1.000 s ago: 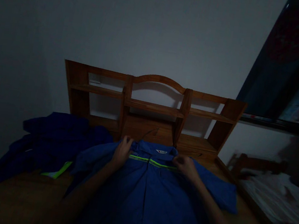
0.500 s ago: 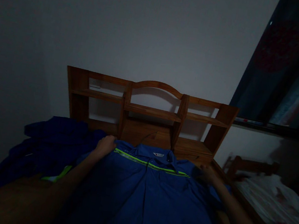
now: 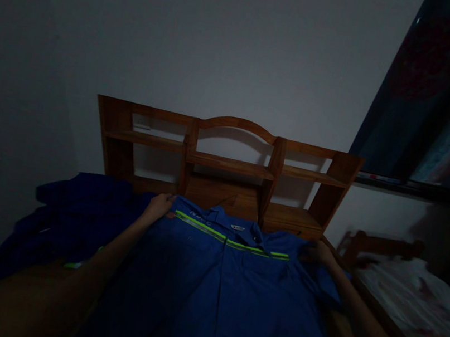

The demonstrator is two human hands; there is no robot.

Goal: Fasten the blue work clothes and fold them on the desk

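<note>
Blue jacket (image 3: 247, 301) is pinched by left fingers (image 3: 168, 199), right fingers (image 3: 311, 250) dim against it.

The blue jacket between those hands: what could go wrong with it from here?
The collar looks uneven, so it might crease. The left hand grips the jacket right beside the darker blue clothes, which could get dragged along. The right hand is by a rumpled sleeve; wrinkles might stay there.

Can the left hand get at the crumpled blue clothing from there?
Probably yes: the left hand pinches the spread-out garment near the crumpled blue clothing, nothing visibly blocking, though it would likely have to let go first.
</note>
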